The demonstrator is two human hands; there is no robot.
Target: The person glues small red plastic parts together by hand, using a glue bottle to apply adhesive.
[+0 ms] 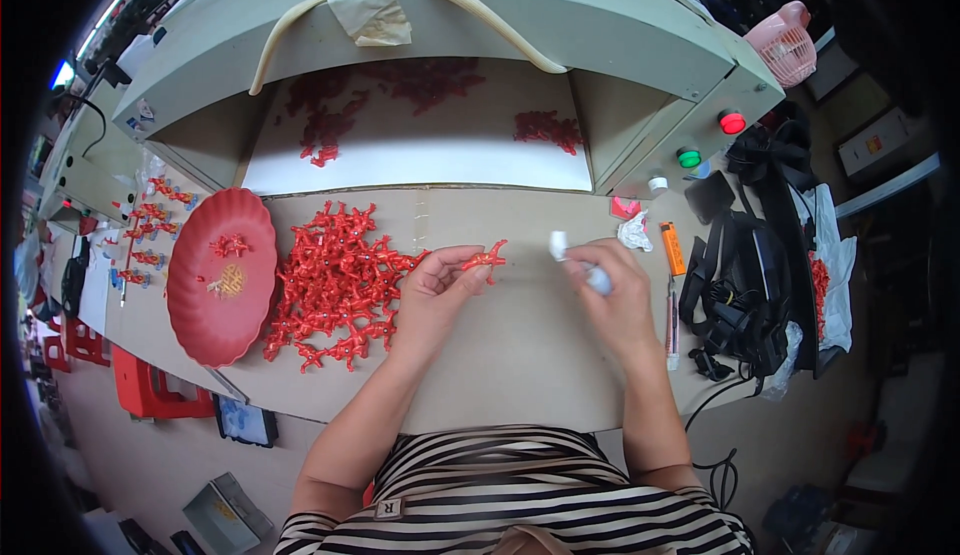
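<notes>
Between the thumb and fingers of my left hand (440, 283) is a small red figurine (487, 259), its limbs sticking out past the fingertips. My right hand (618, 295) is closed around a small pale bottle (597, 277) with a white tip (558, 245) that points up and to the left. A gap separates that tip from the figurine. To the left of my left hand lies a large pile of similar red figurines (335, 280), and beyond it sits a scalloped red dish (190, 310) with a few red pieces in it.
Across the back stands a grey box-like machine (540, 20) with more red pieces inside its opening. Its right side has a red button (732, 121) and a green button (689, 158). On the right are an orange lighter (672, 249), crumpled white tissue (635, 232) and black straps (745, 295).
</notes>
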